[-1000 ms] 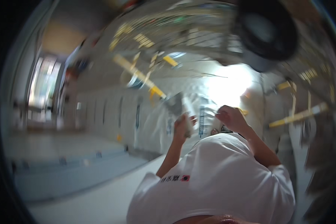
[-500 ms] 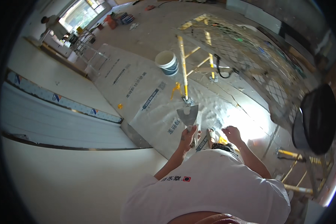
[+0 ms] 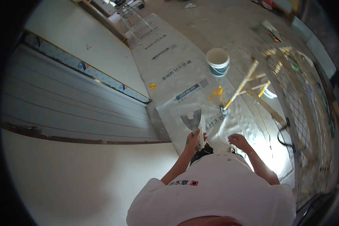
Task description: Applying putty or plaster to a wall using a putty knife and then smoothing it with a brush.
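A putty knife (image 3: 192, 119) with a wide grey blade, notched at its top edge, points away from me. My left hand (image 3: 193, 141) is wrapped round its handle in front of my body. Beside the handle, a narrow white flat piece (image 3: 202, 132) shows in the same grip; its kind I cannot make out. My right hand (image 3: 240, 143) hangs apart to the right, fingers loosely curled in, with nothing visible in them. Beyond both hands lies a pale printed protective sheet (image 3: 169, 86) on the floor.
Farther ahead stands a white bucket (image 3: 218, 62). Right of it are yellow scaffold legs (image 3: 242, 84) and a wire-mesh platform (image 3: 303, 109). To the left runs a white wall (image 3: 83, 169) with a recessed panel (image 3: 75, 100). A metal stepladder (image 3: 137, 20) stands at the far left.
My view has turned right and my body has moved along the sheet, so the bucket and scaffold sit farther right. The putty knife stays in my left hand; my right hand stays loosely curled.
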The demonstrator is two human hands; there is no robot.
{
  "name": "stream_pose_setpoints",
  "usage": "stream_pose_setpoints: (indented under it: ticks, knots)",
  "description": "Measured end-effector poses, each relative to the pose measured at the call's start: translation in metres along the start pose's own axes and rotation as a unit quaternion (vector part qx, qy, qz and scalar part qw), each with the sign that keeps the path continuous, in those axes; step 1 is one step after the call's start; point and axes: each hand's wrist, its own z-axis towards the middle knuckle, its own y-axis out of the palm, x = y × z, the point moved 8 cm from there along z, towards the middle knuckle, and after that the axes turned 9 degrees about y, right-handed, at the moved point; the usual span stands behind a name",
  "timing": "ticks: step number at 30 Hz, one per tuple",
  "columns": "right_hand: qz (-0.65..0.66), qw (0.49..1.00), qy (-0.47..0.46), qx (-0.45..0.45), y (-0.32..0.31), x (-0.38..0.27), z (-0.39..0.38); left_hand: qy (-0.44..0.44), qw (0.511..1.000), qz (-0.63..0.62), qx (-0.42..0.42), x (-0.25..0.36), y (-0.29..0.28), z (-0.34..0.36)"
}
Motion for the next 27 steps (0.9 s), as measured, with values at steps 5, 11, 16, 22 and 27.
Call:
stream_pose_setpoints:
  ticks: [5, 11, 16, 22, 27]
  knots:
    - [-0.180, 0.975, -0.109, -0.077, 0.100, -0.185, 0.111, 0.023, 0.999, 0.010, 0.020, 0.037, -0.036, 0.113]
    - [-0.182, 0.972, -0.150, -0.006, 0.176, -0.318, 0.243, 0.034, 0.997, 0.019, -0.072, 0.165, -0.066, 0.241]
    - [-0.210, 0.960, -0.150, 0.105, 0.177, -0.396, 0.349, 0.018, 0.988, -0.037, -0.152, 0.238, -0.057, 0.352]
    - [-0.133, 0.970, -0.111, 0.169, 0.151, -0.458, 0.487, 0.023, 0.985, 0.057, -0.161, 0.289, -0.051, 0.502]
    - [-0.217, 0.937, -0.167, 0.218, 0.100, -0.544, 0.636, 0.048, 0.963, 0.125, -0.234, 0.360, 0.006, 0.645]
